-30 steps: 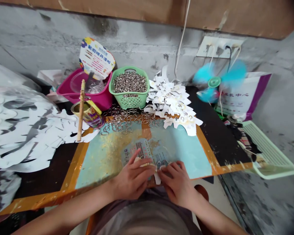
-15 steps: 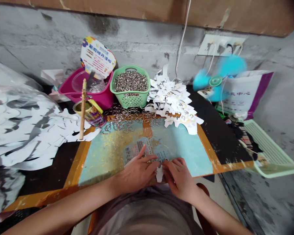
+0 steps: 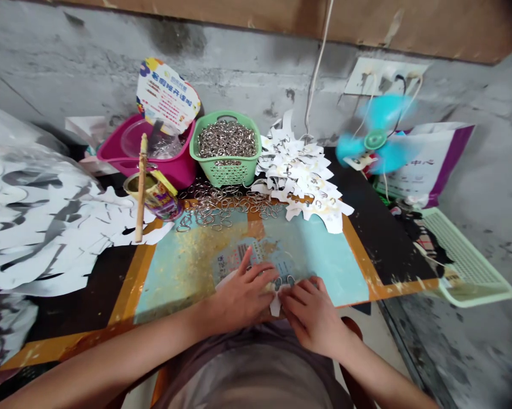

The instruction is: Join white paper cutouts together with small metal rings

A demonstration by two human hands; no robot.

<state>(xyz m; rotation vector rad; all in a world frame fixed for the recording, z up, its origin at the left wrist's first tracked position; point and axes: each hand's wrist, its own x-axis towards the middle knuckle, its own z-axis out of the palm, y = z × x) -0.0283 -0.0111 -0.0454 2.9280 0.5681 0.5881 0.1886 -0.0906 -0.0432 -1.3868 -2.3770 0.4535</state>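
At the table's front edge both hands meet over a white cut-out piece (image 3: 275, 307), probably paper or thin sheet. My left hand (image 3: 243, 295) presses its fingertips on the piece's left side, thumb sticking up. From the right, my right hand (image 3: 309, 309) has its fingers bent and closed on the same piece. Two small metal rings (image 3: 290, 279) stand up at its upper edge, between the hands. Much of the piece is hidden under the fingers. Loose metal rings (image 3: 215, 207) lie scattered on the mat (image 3: 324, 267) beyond the hands.
Behind stand a green basket (image 3: 226, 170) heaped with rings, a pink basket (image 3: 154, 170), and a can (image 3: 162, 201) with a stick (image 3: 141, 187) across it. White cut-outs pile up left (image 3: 60, 227) and right (image 3: 302, 176). A blue fan (image 3: 375, 139) spins near a pale green tray (image 3: 473, 255).
Both hands stay on the white piece with only slight finger shifts; the rings between them show a little more clearly. The whole view has shifted slightly. Fan blades have turned.
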